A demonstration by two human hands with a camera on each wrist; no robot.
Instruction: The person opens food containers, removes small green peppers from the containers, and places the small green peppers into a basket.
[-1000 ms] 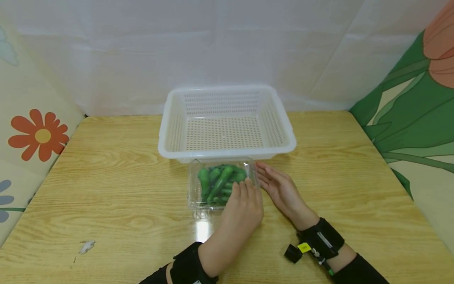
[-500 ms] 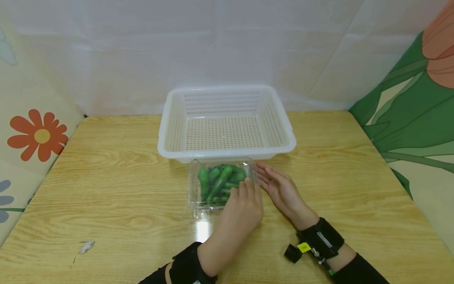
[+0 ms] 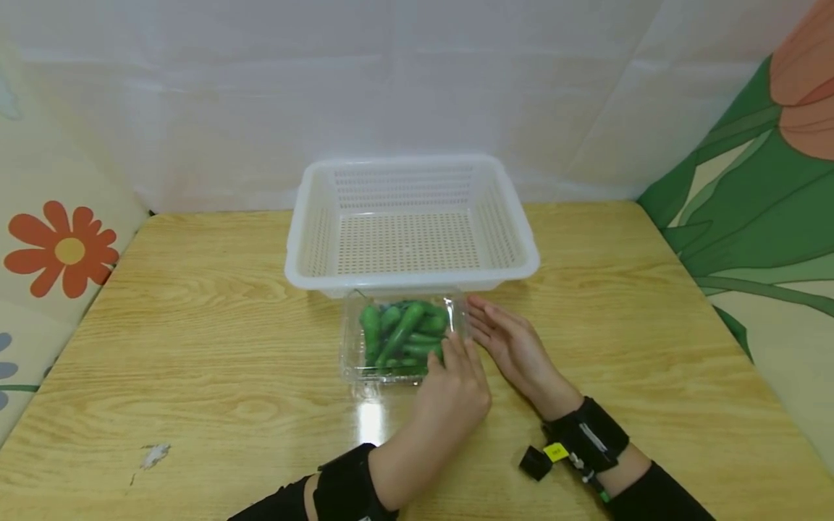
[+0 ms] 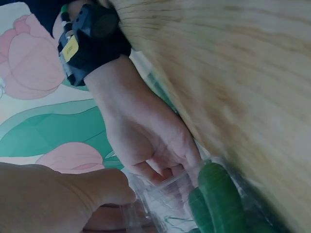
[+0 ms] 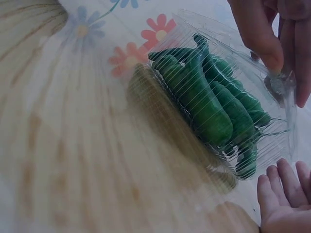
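A clear plastic clamshell box holding several green peppers sits on the table in front of the basket. My left hand reaches across its near right corner. In the right wrist view the left thumb and fingers pinch the box's rim edge from either side. Beside the box's right wall lies my right hand, palm turned toward it, fingers straight and fingertips right at the plastic. The left wrist view shows this open palm behind the transparent wall, next to the peppers.
Just behind the box stands a white slotted plastic basket with nothing in it. A white sheet hangs at the table's back. Flower-printed panels border the wooden table, left and right.
My left hand has shifted slightly right and toward me at the box's edge, its fingers changing position. The right hand has stayed beside the box.
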